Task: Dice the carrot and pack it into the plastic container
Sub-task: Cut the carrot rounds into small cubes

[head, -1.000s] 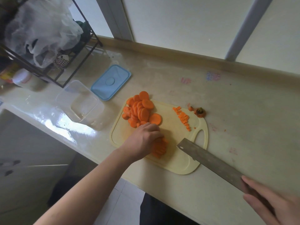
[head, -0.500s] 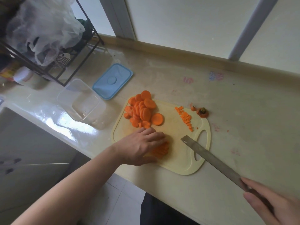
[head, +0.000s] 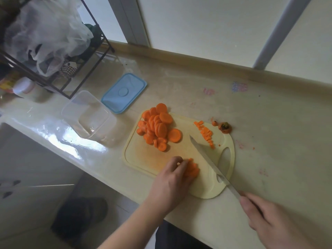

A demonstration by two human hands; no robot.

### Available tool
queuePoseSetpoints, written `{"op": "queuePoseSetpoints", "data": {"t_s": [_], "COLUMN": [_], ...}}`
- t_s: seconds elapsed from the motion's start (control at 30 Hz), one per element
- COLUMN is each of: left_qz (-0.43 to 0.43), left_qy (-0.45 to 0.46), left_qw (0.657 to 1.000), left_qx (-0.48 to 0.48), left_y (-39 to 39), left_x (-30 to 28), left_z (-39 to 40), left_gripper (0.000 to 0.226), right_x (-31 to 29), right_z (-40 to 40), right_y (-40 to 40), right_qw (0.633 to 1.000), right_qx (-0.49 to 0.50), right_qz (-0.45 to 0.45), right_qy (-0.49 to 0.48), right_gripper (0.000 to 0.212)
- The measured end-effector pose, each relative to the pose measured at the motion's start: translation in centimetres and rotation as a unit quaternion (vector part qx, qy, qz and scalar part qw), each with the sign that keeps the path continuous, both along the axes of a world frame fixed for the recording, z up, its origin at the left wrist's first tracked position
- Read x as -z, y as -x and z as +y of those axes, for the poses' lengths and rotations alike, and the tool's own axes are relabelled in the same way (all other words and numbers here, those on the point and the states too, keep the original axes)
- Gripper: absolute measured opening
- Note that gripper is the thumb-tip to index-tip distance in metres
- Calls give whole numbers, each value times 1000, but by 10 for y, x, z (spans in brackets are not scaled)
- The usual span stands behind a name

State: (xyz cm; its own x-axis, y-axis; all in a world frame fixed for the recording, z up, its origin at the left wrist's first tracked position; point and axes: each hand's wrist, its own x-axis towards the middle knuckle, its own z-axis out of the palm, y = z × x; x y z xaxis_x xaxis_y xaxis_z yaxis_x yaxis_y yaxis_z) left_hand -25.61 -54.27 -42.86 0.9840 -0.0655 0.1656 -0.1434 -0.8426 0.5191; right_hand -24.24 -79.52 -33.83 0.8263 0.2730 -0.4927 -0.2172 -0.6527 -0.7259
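A pale yellow cutting board (head: 143, 155) lies on the counter. A heap of carrot rounds (head: 158, 126) covers its far left part, and a short row of small diced carrot pieces (head: 206, 133) lies at its far right. My left hand (head: 172, 180) presses a small stack of carrot slices (head: 193, 169) at the board's near edge. My right hand (head: 273, 220) grips the knife (head: 206, 157), whose blade angles over the board just right of the stack. The clear plastic container (head: 86, 114) stands left of the board, with nothing in it.
The blue lid (head: 124, 92) lies behind the container. The carrot top (head: 224, 127) and a scrap sit off the board's far right corner. A black wire rack (head: 53, 51) with plastic bags stands at the far left, with a white jar (head: 25, 87) beside it. The counter edge runs near me.
The knife blade has swung in over the board, closer to the stack. My left hand has shifted toward the board's near edge, fingers curled on the slices.
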Motion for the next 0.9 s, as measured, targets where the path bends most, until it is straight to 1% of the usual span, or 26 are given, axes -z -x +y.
{"op": "queuePoseSetpoints", "data": {"t_s": [0.1, 0.17, 0.2, 0.23, 0.33, 0.4, 0.5, 0.57, 0.63, 0.7, 0.77, 0.83, 0.9], "left_qz": [-11, -22, -23, -24, -51, -70, -68, -61, -74, -102, -118, -108, -101], "left_qy": [12, 21, 24, 23, 6, -11, -25, -31, -35, -36, -29, -14, -6], "left_qw": [998, 996, 996, 996, 996, 996, 997, 998, 996, 989, 981, 979, 978], "left_qx": [-64, -79, -81, -80, -71, -47, -4, 14, 45, 103, 153, 175, 183], "left_y": [5, 5, 5, 5, 2, -1, -5, -8, -12, -16, -22, -24, -26], "left_x": [5, 9, 10, 11, 11, 13, 14, 11, 8, 6, 9, 12, 13], "left_z": [-18, -25, -27, -28, -21, -14, -3, 5, 10, 12, 14, 16, 17], "left_gripper": [43, 44, 45, 45, 45, 45, 48, 55, 56, 46, 29, 19, 17], "right_x": [-2, 0, 3, 4, 0, -3, -5, -4, -6, -9, -12, -14, -18], "right_z": [15, 24, 27, 29, 32, 30, 27, 25, 23, 23, 25, 25, 24], "right_y": [-1, 3, 6, 9, 2, -5, -7, -5, -5, -6, -6, -5, -5], "right_qw": [1000, 999, 999, 999, 999, 999, 999, 999, 999, 999, 999, 999, 999], "right_qx": [7, -10, -16, -23, -34, -26, -8, 11, 5, 4, 1, -7, -15], "right_qz": [-12, -37, -45, -46, -18, -6, 0, -2, 3, 4, 6, 14, 24], "right_qy": [7, 12, 12, 12, 1, -26, -40, -50, -48, -43, -42, -36, -25], "right_gripper": [21, 38, 43, 41, 22, 19, 18, 25, 27, 24, 24, 23, 20]}}
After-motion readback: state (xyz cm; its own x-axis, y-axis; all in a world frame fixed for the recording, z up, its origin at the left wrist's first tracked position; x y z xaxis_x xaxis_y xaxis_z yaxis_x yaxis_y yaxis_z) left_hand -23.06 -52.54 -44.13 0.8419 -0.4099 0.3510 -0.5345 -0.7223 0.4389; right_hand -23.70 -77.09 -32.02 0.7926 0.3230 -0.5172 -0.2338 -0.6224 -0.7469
